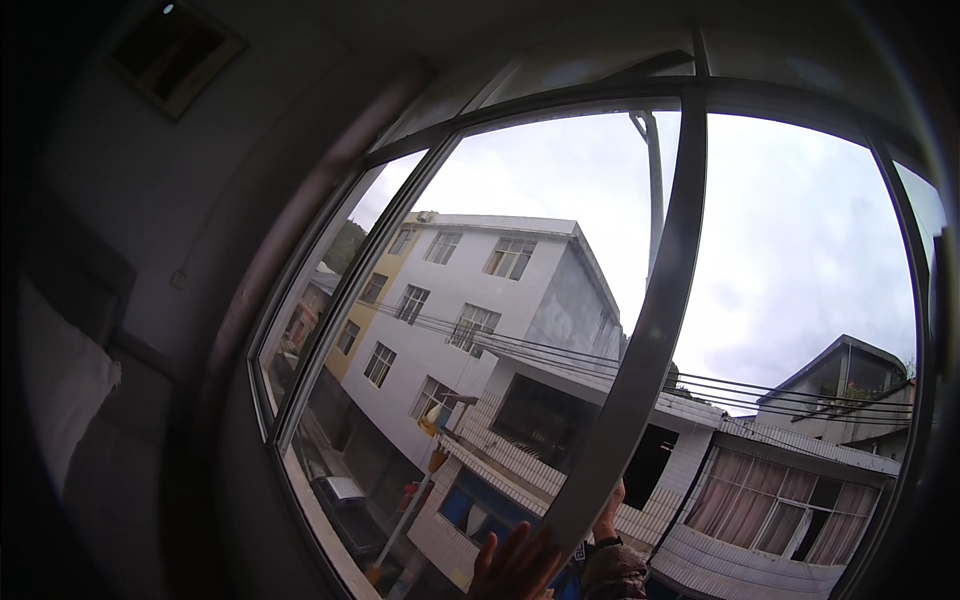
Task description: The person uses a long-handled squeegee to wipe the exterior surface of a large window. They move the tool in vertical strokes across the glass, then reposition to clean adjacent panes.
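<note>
A metal-framed window (285, 442) fills most of the view, with a broad upright frame bar (652, 337) running down its middle. At the bottom edge, my left hand (517, 566) is raised with its fingers spread, against or just beside the lower end of this bar. It looks dark and slightly blurred, and I see nothing in it. To its right, my right hand (609, 514) reaches up at the far side of the bar. The bar hides part of that hand, so its grip is unclear. Its patterned sleeve (613, 571) ends in a dark cuff.
Left of the window, a pipe (292, 217) runs along the dim wall, near a framed picture (176, 56). Pale cloth (64, 382) lies at far left. Outside are a white multi-storey building (465, 270), overhead cables (795, 401), a tiled house (757, 517) and a parked vehicle (349, 510) below.
</note>
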Demonstrator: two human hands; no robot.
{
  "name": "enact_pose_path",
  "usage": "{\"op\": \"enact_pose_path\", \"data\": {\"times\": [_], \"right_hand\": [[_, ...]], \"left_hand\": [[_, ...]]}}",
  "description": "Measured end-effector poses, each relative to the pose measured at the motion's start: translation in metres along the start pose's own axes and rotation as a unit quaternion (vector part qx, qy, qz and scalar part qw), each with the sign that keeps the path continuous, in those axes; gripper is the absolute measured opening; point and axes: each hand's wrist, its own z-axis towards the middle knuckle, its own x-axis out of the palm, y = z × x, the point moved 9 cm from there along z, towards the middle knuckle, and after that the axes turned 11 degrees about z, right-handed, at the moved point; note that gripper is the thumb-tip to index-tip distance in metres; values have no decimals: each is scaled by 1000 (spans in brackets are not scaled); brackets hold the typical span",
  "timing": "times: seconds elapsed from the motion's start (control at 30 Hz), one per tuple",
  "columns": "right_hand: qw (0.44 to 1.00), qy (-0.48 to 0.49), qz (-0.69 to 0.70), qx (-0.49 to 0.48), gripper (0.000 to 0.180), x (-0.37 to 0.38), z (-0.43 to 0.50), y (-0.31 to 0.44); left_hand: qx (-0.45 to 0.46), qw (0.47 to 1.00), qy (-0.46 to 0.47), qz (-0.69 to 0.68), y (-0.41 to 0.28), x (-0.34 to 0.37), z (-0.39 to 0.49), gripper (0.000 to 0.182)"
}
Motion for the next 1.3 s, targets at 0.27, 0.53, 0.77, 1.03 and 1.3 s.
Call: {"op": "enact_pose_path", "data": {"times": [0.27, 0.53, 0.77, 1.03, 1.3], "right_hand": [[982, 27, -128, -136, 34, 37, 141, 92], [913, -30, -361, -185, 46, 77, 223, 203], [900, 12, -358, -248, 37, 93, 208, 219], [973, 78, -164, -140, 24, 87, 245, 113], [863, 69, -464, -187, 32, 191, 215, 141]], "left_hand": [[9, 1000, 24, -6, 0, 3, -2, 52], [8, 999, 37, -7, -1, 4, -2, 56], [4, 999, 38, -38, 0, 3, -1, 54], [1, 998, 32, -49, 1, -1, -2, 53], [-18, 999, -1, 37, -3, 10, 1, 51]]}}
